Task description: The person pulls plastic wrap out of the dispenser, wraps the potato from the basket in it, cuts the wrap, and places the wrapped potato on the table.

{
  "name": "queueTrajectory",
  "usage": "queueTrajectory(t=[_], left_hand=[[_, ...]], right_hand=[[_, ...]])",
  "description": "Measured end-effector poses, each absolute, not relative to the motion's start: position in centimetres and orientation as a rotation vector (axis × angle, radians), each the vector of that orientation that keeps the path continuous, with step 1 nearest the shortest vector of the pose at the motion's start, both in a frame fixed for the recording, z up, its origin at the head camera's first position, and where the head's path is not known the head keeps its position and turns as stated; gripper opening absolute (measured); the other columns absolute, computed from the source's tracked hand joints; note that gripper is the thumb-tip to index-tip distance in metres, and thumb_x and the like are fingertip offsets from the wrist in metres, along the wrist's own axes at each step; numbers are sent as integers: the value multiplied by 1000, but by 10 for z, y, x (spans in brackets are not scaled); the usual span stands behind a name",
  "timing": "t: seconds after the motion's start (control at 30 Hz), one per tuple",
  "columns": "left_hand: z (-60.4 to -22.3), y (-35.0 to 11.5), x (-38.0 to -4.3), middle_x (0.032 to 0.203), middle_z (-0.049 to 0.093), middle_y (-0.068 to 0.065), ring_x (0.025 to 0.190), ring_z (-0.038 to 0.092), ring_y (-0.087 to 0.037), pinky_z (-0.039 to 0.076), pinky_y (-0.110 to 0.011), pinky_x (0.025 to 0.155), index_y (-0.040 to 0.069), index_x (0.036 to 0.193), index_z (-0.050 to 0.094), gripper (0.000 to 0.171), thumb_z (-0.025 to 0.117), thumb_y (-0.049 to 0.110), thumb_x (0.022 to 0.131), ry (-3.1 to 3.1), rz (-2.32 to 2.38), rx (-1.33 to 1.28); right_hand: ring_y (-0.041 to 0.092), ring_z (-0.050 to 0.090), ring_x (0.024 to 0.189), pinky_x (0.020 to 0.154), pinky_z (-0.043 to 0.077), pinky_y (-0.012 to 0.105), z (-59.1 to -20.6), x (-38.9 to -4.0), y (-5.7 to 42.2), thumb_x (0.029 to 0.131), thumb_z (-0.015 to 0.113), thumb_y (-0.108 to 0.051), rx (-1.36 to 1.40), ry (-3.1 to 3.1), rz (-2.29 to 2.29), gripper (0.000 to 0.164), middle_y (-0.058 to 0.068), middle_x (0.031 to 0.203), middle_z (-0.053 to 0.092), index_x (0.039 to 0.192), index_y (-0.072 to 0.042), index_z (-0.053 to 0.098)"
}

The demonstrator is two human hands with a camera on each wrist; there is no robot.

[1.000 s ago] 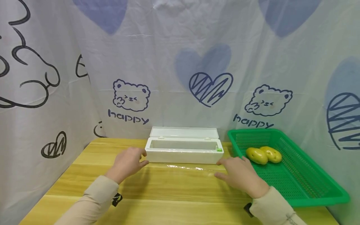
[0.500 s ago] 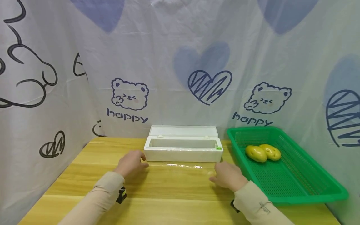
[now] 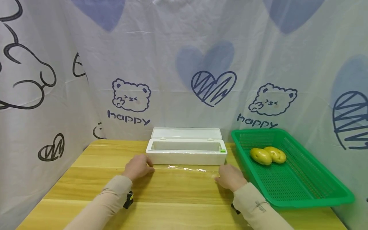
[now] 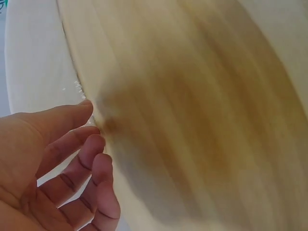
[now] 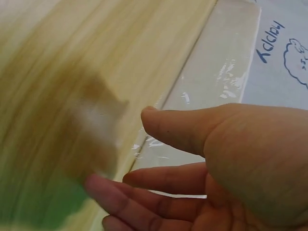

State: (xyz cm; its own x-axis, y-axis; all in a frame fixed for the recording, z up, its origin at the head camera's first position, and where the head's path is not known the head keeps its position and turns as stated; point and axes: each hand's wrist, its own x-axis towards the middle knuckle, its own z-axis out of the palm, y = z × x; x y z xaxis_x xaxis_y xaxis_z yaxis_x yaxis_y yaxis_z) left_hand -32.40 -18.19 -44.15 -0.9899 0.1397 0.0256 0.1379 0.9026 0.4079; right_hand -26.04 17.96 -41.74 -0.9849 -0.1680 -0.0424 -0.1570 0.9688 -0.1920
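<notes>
A long white cling film dispenser box (image 3: 186, 158) stands near the back of the table, its lid (image 3: 187, 133) raised. Clear cling film (image 3: 187, 168) hangs over the box's front, its shiny crinkled edge just ahead of it. At the box's left end is my left hand (image 3: 139, 166); in the left wrist view its thumb and index fingertips sit right at the film's edge with a small gap between them, other fingers loosely curled. My right hand (image 3: 231, 177) is at the right end. Its thumb and index finger are spread apart near glossy film (image 5: 153, 142) in the right wrist view.
To the right stands a green plastic basket (image 3: 309, 203) with two yellow potatoes (image 3: 261, 156) in it, close to my right hand. A printed cloth (image 3: 169, 105) hangs right behind the table. The wooden tabletop (image 3: 178, 214) extends toward me.
My right hand has come left and down from beside the basket toward the film's edge. The left hand has shifted slightly right. Box, basket and potatoes stay in place.
</notes>
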Motion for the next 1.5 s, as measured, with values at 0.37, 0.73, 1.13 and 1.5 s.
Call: queueTrajectory(t=[0.37, 0.73, 1.13, 1.5], left_hand=[[-453, -175, -331, 82, 75, 0, 75, 64, -18, 52, -37, 63, 18, 75, 77, 15, 90, 14, 82, 3128, 706, 210], [-452, -179, -326, 77, 70, -2, 71, 60, -20, 46, -34, 59, 14, 75, 72, 18, 86, 17, 87, 3149, 695, 120], [-454, -174, -327, 66, 70, 4, 73, 61, -17, 45, -29, 67, 13, 78, 82, 13, 90, 21, 85, 3026, 995, 55], [-455, -177, -326, 65, 66, 1, 64, 56, -15, 43, -26, 58, 10, 70, 70, 18, 78, 10, 86, 2964, 1073, 90]], right_hand=[[29, 71, 76, 69, 62, 47, -431, -276, 181, 90, 79, 0, -227, 3170, -299, 10, 18, 86, 73, 91, 1, 69], [32, 71, 80, 69, 63, 50, -435, -279, 181, 93, 70, 3, -135, 3171, -318, 3, 20, 93, 73, 95, 2, 70], [21, 52, 61, 55, 44, 32, -436, -284, 184, 94, 75, -8, -125, 3161, -497, 31, 6, 66, 57, 68, -6, 59], [19, 50, 59, 52, 37, 28, -425, -272, 189, 92, 67, -4, -113, 3133, -657, 32, 1, 63, 49, 64, -12, 53]])
